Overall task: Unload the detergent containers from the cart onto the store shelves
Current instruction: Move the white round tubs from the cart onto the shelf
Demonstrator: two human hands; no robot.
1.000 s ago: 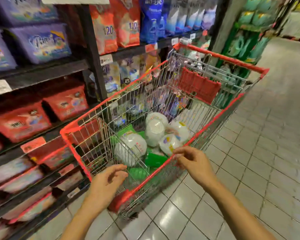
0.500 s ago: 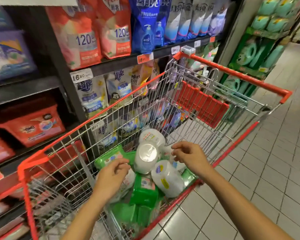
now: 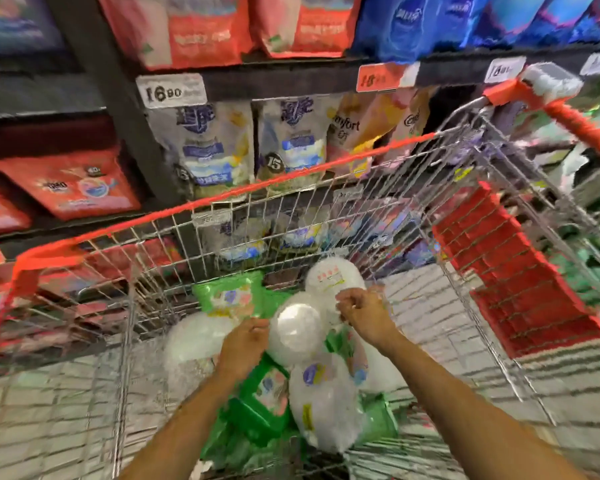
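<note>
A red-rimmed wire cart (image 3: 222, 199) holds several round white detergent containers and green packs (image 3: 229, 296). Both my hands are down inside it on either side of one upright white container (image 3: 295, 327). My left hand (image 3: 246, 344) presses curled fingers against its left side. My right hand (image 3: 364, 313) pinches its upper right edge with curled fingers. Another white container (image 3: 329, 275) stands just behind, one (image 3: 326, 403) lies in front, and one (image 3: 194, 341) sits to the left. The picture is blurred.
Dark store shelves (image 3: 291, 77) stand right behind the cart's far side, stocked with detergent bags (image 3: 208, 150) and red packs (image 3: 73, 185). The cart's red seat flap (image 3: 520, 271) is at the right. Tiled floor shows through the wire.
I have leaned closer over the cart. Both hands dropped from the cart's rim into the basket and closed in on the upright white container.
</note>
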